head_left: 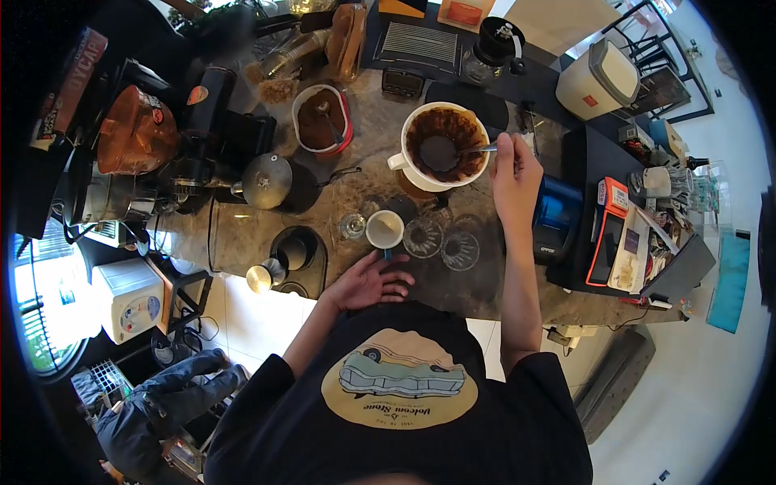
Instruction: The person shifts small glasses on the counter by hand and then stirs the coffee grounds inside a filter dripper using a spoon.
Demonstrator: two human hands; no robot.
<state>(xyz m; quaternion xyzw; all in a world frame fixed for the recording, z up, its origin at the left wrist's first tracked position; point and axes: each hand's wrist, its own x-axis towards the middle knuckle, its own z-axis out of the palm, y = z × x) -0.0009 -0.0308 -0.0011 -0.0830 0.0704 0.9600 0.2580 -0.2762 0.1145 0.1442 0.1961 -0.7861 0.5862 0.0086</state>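
A white dripper [398, 162] with wet dark coffee grounds round its inner wall stands at the centre of the counter. My right hand [517, 178] pinches the handle of a metal spoon [478, 149], whose other end reaches into the grounds. Palm up, with fingers apart, my left hand [370, 283] is at the counter's front edge, just below a light cup [385, 229]. Small clear glasses [460, 250] stand to the right of that cup, and another [352, 226] is on its left.
An open container of brown powder [322, 120] and a metal kettle [267, 182] are on the left. A hand grinder [485, 56] stands at the back. On the right are a blue-black device [557, 212] and an orange-edged tray [602, 242].
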